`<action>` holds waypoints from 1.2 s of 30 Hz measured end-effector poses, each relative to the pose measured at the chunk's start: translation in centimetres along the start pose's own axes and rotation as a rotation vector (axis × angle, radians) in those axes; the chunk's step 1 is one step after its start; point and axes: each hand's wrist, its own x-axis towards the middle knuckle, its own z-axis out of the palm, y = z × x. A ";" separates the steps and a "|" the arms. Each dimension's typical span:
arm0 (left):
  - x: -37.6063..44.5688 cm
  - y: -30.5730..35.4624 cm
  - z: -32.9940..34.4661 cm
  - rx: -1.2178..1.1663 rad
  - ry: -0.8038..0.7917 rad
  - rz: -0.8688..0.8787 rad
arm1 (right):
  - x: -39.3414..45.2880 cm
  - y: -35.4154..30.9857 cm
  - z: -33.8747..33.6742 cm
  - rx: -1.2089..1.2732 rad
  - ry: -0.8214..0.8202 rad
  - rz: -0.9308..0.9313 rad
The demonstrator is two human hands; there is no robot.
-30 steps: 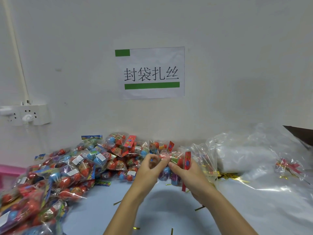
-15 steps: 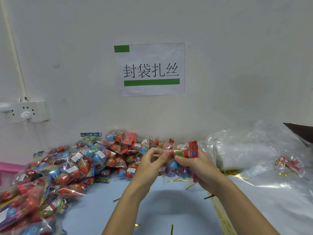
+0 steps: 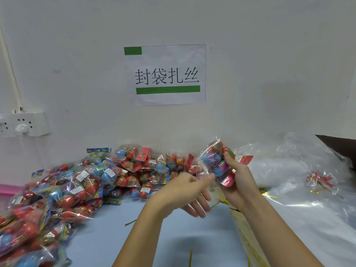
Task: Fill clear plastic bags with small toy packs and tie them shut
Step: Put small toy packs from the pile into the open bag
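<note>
My right hand [image 3: 238, 177] grips a clear plastic bag [image 3: 216, 160] stuffed with small toy packs of blue, red and purple eggs, and holds it above the blue table [image 3: 192, 239]. A red label sticks out beside that hand's fingers. My left hand [image 3: 183, 191] hovers just left of the bag with its fingers straight and spread, the thumb reaching toward the bag's lower corner. It holds nothing. Gold twist ties [image 3: 224, 202] lie on the table below both hands.
A big heap of filled toy bags [image 3: 86, 182] covers the left and back of the table. A stack of empty clear bags [image 3: 289, 166] and a packet of red bows [image 3: 320, 180] lie at the right. A power socket [image 3: 23, 124] and a paper sign [image 3: 165, 74] hang on the wall.
Both hands were pinching the bag's neck together; now my left hand has let go and opened, while my right hand has lifted the bag up and to the right.
</note>
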 end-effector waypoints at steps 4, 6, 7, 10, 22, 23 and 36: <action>0.6 -0.1 3.3 0.112 -0.265 -0.019 | -0.4 0.1 0.2 -0.016 0.040 0.015; 1.0 -0.5 4.2 0.065 -0.281 0.022 | -0.5 0.0 0.2 -0.014 0.047 0.012; 1.1 -0.6 4.4 0.024 -0.281 0.045 | -0.6 0.0 0.2 -0.013 0.048 0.011; 1.3 -1.0 4.5 -0.020 -0.257 0.089 | -0.8 -0.2 0.2 -0.004 0.056 -0.004; 1.8 -4.3 0.4 0.518 0.294 -0.172 | -1.0 -1.8 0.0 0.094 0.044 -0.007; 1.9 -4.5 0.2 0.558 0.335 -0.164 | -1.0 -1.7 -0.1 0.095 0.044 -0.007; 2.1 -2.2 4.4 0.488 0.203 0.017 | -1.2 -1.5 0.0 0.059 0.040 -0.008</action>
